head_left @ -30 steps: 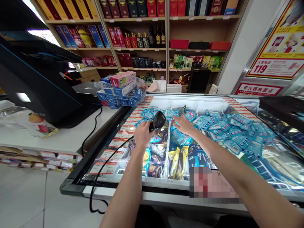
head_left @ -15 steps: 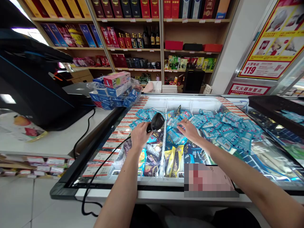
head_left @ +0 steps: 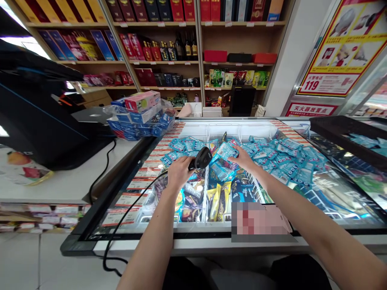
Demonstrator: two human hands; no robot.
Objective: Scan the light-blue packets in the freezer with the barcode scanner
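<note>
Shelves of boxed goods, black screen, perhaps a till, wrapped blue boxes, yellow poster

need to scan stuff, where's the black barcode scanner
In the head view, centre: the black barcode scanner sits in the left hand above the glass-topped freezer, just left of the blue packet the right hand holds.
</note>
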